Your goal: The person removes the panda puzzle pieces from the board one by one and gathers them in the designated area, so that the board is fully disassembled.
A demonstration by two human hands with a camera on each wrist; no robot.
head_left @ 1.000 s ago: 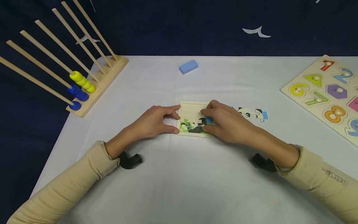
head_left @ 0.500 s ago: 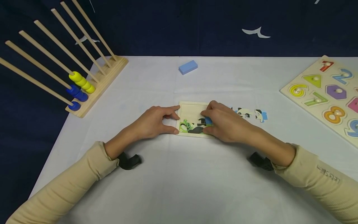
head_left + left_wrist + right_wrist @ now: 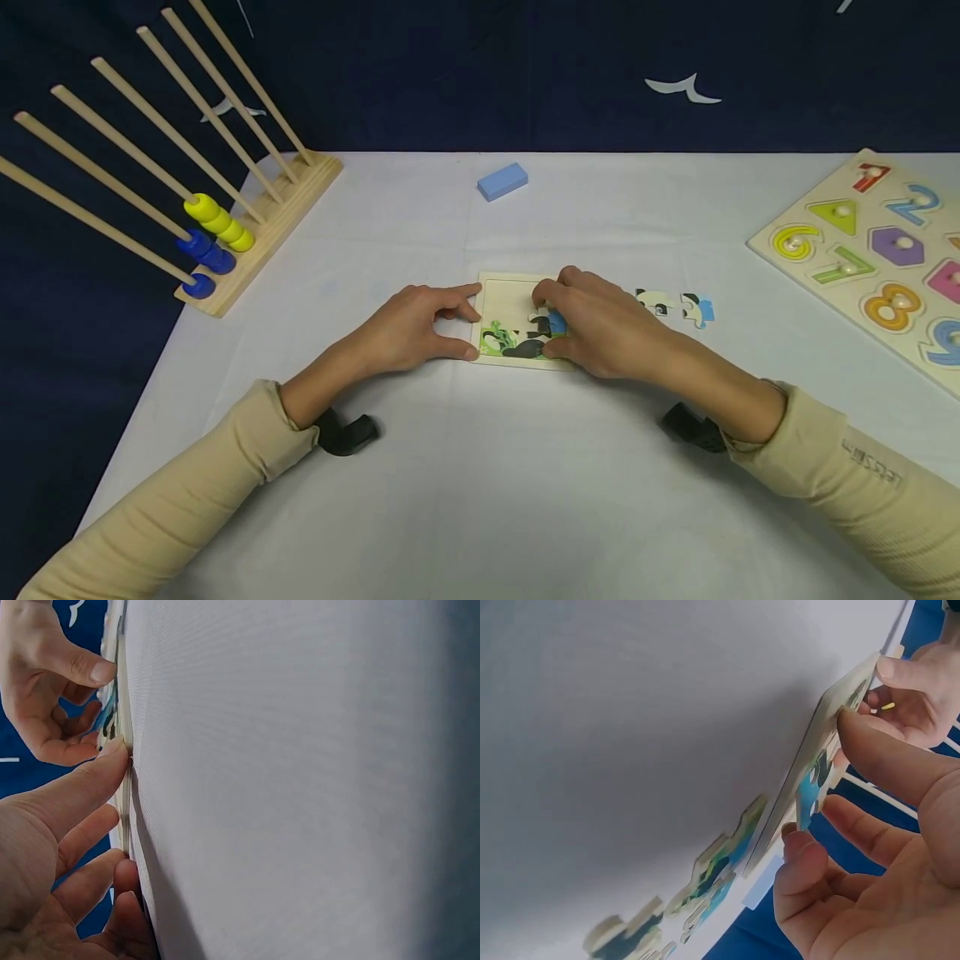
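Note:
A small wooden panda puzzle board [image 3: 510,293] lies mid-table, its lower part filled with green, black and white pieces. My left hand [image 3: 408,327] rests against the board's left edge, thumb at the lower corner and fingertips higher up. Over the board's right side, my right hand [image 3: 603,325] holds a blue-and-black puzzle piece [image 3: 557,322] between thumb and fingers. The right wrist view shows this piece [image 3: 808,795] at the board's surface, close to the fingertips; its far part is hidden. Loose panda pieces [image 3: 656,302] lie right of the board, partly behind my right hand.
An abacus stand [image 3: 288,208] with yellow and blue beads stands at the left. A blue block [image 3: 502,182] lies near the back edge. The number-and-shape puzzle board [image 3: 847,242] is at the right. Black wrist straps [image 3: 348,435] show under both sleeves.
My right fingers have shifted slightly over the puzzle piece, and more of its black part shows. The left hand keeps its place at the board's edge.

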